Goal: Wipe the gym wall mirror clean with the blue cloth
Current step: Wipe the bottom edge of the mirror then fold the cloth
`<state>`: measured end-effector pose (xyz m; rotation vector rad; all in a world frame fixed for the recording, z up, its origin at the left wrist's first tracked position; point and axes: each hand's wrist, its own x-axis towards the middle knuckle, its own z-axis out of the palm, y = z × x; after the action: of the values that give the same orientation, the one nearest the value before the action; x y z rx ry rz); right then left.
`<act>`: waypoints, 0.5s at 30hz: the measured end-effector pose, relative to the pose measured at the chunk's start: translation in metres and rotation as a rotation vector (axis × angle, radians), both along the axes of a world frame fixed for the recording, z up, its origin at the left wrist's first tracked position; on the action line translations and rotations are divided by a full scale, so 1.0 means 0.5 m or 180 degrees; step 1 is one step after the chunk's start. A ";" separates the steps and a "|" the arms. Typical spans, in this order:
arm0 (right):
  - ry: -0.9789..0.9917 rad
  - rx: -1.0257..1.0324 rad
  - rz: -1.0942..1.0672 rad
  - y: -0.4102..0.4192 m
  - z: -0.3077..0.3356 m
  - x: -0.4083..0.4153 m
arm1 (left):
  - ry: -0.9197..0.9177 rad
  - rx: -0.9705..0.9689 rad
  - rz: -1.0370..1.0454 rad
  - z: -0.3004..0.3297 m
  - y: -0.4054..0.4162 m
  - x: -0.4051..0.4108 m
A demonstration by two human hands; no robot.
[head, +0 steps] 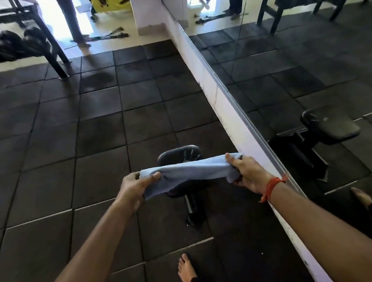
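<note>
The blue cloth is stretched out between both hands in front of me, above the floor. My left hand pinches its left end between thumb and fingers. Its right end is gripped by my right hand, which wears an orange thread at the wrist. The gym wall mirror fills the right side, running away from me above a white wall strip. The cloth is apart from the glass, a short way to its left.
A small black padded seat on a post stands on the dark rubber floor tiles just below the cloth. A dumbbell rack stands at the far left. My bare foot is at the bottom. A person's legs show near the bright doorway.
</note>
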<state>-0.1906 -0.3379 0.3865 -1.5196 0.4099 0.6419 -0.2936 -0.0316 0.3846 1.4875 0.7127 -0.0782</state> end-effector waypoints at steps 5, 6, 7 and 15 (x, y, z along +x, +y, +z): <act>0.0243 0.0419 0.0496 0.022 -0.004 0.043 | -0.0424 -0.0037 0.0056 0.000 0.038 0.019; 0.0257 0.0266 0.0516 0.029 -0.004 0.052 | -0.0429 -0.0101 0.0044 -0.003 0.050 0.026; 0.0217 0.0018 0.0587 0.034 0.003 0.057 | -0.0428 -0.0183 0.0036 -0.004 0.059 0.030; 0.0125 -0.0824 0.0751 0.058 -0.003 0.116 | -0.0382 -0.0441 0.0391 -0.025 0.079 0.057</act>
<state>-0.1328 -0.3089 0.3848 -1.8214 0.3562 0.8285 -0.2653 0.0080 0.3721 1.3023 0.6862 0.0541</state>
